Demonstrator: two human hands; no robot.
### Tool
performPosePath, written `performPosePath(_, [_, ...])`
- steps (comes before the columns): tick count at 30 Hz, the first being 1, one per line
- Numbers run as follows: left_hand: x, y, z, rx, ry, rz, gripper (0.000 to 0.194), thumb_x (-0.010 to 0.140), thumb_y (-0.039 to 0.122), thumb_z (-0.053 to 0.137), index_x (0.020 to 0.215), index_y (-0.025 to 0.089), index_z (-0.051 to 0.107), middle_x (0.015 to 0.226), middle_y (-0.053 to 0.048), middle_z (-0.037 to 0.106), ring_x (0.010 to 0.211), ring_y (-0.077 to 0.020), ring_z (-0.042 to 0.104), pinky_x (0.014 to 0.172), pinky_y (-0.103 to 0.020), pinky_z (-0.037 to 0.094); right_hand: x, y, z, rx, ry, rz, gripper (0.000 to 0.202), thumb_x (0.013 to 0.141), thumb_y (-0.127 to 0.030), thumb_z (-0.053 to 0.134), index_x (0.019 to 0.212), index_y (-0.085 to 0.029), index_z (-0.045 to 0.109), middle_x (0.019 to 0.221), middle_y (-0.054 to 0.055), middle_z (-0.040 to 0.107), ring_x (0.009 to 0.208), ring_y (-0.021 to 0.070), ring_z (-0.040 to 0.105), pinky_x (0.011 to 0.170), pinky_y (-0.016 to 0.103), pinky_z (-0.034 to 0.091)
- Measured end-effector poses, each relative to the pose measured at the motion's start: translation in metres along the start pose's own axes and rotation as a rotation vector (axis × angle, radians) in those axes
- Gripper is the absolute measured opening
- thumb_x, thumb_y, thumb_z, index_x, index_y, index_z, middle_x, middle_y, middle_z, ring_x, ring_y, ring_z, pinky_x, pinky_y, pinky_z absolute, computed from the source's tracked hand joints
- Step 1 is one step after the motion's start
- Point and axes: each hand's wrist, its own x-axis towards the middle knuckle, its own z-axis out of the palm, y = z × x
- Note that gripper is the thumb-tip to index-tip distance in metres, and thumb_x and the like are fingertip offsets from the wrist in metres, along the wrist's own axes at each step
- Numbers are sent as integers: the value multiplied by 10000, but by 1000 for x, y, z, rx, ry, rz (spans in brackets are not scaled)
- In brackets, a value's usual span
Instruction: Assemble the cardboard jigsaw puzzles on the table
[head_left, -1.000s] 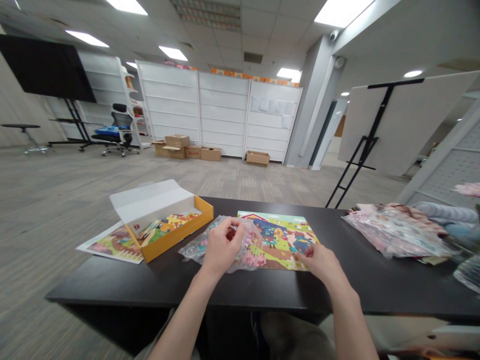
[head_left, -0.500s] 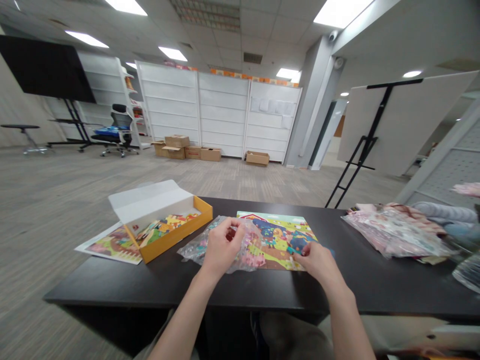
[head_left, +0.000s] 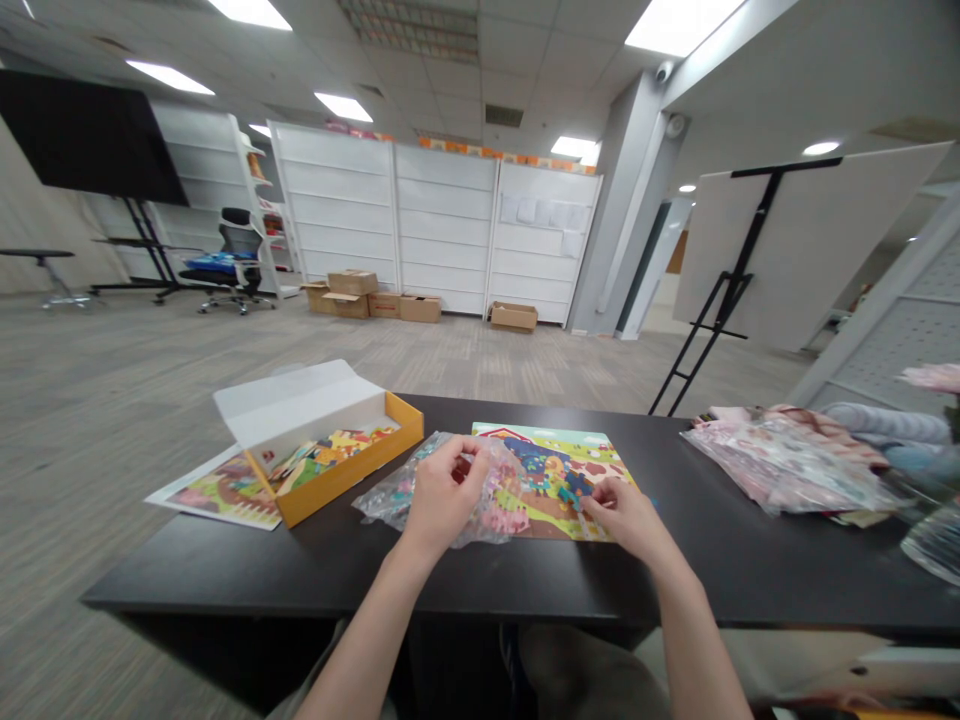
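Note:
A colourful jigsaw puzzle board [head_left: 551, 523] with a farm picture lies flat on the black table. My right hand [head_left: 624, 515] is over its right part, thumb and fingers pinched on a dark blue puzzle piece [head_left: 576, 486]. A clear plastic bag [head_left: 397, 492] with colourful pieces inside overlaps the board's left side. Above the bag is my left hand [head_left: 448, 492], its fingers curled together; what they hold, if anything, is hidden. Left of the bag stands an open yellow box [head_left: 352, 478] with puzzle pieces [head_left: 322, 455] in it.
A printed picture sheet [head_left: 225, 492] lies partly under the box. Soft pink items in clear plastic packaging [head_left: 787, 465] are at the table's right, beside a clear vessel [head_left: 934, 540]. Beyond the table stand cardboard boxes [head_left: 352, 295], white shelves [head_left: 446, 230] and a board on a black stand [head_left: 724, 290].
My right hand has moved slightly left with the dark blue piece, showing a printed cow on the board. My left hand has stayed over the bag.

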Motion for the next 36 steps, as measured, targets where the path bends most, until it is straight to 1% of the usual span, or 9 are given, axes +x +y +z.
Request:
performPosePath(7, [0,0,0,-1,3,0,200,885,350,581,780,185,623,665,7,624,570,-117,558,533,-209,403,-3,-5,6,463,-152,15,381,642,-516,697,781,-232,483,598,-22,622,511,129,528,501,229,333])
performPosePath(10, [1,-1,0,-7,1,1,198,887,345,579,779,184,621,667,6,628,563,-114,556,532,-209,406,-9,-9,3,460,-244,32,374,671,-485,687,859,-232,486,564,-63,561,467,102,456,466,209,300])
performPosePath(14, [1,-1,0,-9,1,1,193,886,340,580,784,183,622,664,5,631,564,-114,557,527,-208,402,-16,-12,-5,401,-349,37,340,741,-456,612,975,-233,506,507,-114,439,423,99,393,443,211,323])
performPosePath(18, [0,0,0,-5,-2,0,198,887,346,578,783,182,621,666,6,636,568,-116,565,533,-210,408,-14,-11,-6,269,-337,-11,354,794,-426,531,1065,-214,612,537,-92,428,423,112,402,428,223,313])
performPosePath(22, [0,-1,0,6,-3,-1,202,889,348,581,780,183,619,671,8,637,578,-117,573,549,-210,417,-7,-7,0,123,-245,-114,316,779,-342,513,905,-172,748,698,24,640,591,154,546,550,264,426])
performPosePath(24, [-1,-1,0,9,-2,-1,200,891,346,579,780,184,618,675,9,639,581,-116,575,553,-210,419,-6,-7,2,113,-228,-106,309,767,-331,522,860,-163,764,754,49,682,608,160,559,558,271,433])
performPosePath(28, [0,0,-1,6,-1,6,199,890,347,577,776,187,613,666,10,636,582,-120,580,549,-209,420,-11,-16,-6,263,-263,-33,320,775,-423,583,875,-165,745,594,-6,576,474,116,438,446,234,324])
performPosePath(32, [0,0,-1,3,4,2,199,890,347,581,777,186,613,665,8,636,582,-120,579,548,-208,421,-18,-27,-15,504,-232,41,414,700,-519,708,931,-178,663,549,-68,470,443,77,347,437,210,247])
performPosePath(36, [0,-2,0,-1,-1,-1,203,896,348,579,782,184,615,673,4,637,590,-119,575,547,-207,416,-15,-25,-12,493,-228,60,430,686,-539,703,923,-186,641,528,-78,450,439,80,340,439,211,242])
